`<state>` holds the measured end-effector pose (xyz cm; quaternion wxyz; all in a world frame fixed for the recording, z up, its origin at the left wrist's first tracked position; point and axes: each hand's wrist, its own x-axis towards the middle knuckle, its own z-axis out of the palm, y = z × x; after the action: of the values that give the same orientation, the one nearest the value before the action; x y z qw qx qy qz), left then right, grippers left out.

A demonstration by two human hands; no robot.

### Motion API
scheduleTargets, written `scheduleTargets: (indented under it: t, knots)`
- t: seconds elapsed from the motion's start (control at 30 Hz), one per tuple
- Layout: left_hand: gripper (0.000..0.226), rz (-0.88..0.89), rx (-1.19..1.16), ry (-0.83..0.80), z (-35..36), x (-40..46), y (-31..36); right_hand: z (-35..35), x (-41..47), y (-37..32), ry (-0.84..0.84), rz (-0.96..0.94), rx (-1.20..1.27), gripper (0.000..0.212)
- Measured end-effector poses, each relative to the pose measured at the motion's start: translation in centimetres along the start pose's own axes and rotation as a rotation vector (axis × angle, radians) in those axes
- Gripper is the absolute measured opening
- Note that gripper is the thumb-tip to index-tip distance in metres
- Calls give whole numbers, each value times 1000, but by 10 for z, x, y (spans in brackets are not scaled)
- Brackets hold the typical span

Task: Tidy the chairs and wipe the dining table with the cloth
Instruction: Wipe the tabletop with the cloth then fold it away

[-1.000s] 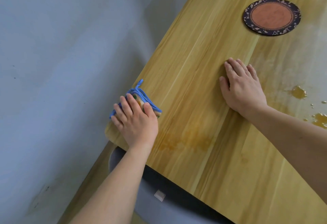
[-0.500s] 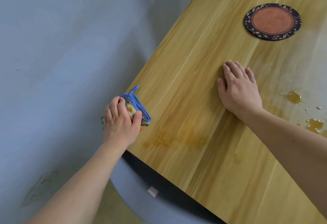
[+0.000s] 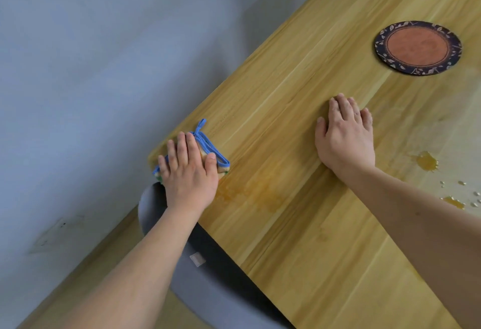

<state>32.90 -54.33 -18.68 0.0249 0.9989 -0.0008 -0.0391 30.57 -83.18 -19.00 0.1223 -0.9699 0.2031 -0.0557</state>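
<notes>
At desk (image 3: 299,263) corner: left hand (image 3: 188,175) flat, pressing folded cloth (image 3: 212,155); right hand (image 3: 345,138) flat, empty (bracing). Next — drag firmly across orange smear (image 3: 250,193).

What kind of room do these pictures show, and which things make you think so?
Probably a dining corner in a home. A wooden table stands by a plain wall and carries a round placemat and orange spills. A grey chair is tucked under its edge, and the left hand presses a cloth on the tabletop.
</notes>
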Motion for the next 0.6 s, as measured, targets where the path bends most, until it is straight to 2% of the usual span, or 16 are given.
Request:
scheduleTargets:
  t: [0.6]
  knots:
    - [71,-32,-46,65,13,-92,57,2,3,5,16,-54,-5,62]
